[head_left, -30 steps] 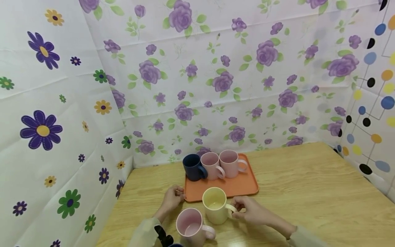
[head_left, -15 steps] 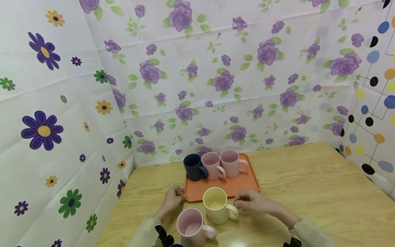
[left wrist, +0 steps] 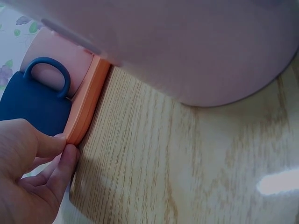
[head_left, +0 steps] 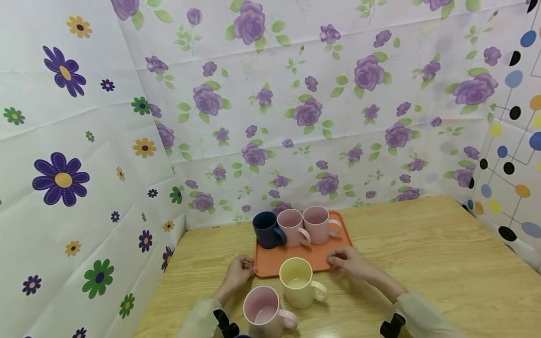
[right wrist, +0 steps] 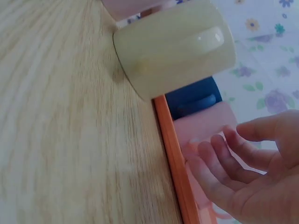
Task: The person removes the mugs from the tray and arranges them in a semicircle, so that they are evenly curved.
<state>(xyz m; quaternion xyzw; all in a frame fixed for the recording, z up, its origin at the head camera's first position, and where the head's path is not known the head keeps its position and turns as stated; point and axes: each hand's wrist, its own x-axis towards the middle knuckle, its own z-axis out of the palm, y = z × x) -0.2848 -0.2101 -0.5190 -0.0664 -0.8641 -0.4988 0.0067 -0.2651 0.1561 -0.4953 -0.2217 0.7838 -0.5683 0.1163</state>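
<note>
An orange tray [head_left: 272, 264] lies on the table, bearing a dark blue mug [head_left: 265, 231] and two pink mugs [head_left: 290, 230] in a row at its back. My left hand [head_left: 239, 272] pinches the tray's front left corner between thumb and finger, which the left wrist view shows close up. Over the tray's front right part hovers my right hand [head_left: 351, 264], fingers loosely bent with nothing between them [right wrist: 252, 172]. In front of the tray stands a yellow mug [head_left: 297, 288], its handle toward the right. Nearer me is another pink mug [head_left: 264, 315].
At the bottom edge of the head view a bit of dark blue rim [head_left: 243, 336] shows, mostly cut off. Wooden tabletop [head_left: 401, 244] stretches to the right of the tray. Flower-patterned sheets [head_left: 270, 117] hang behind and at the left.
My right hand has let go of the yellow mug's handle and moved up and slightly right to the tray's front right. The left hand stays at the tray's corner.
</note>
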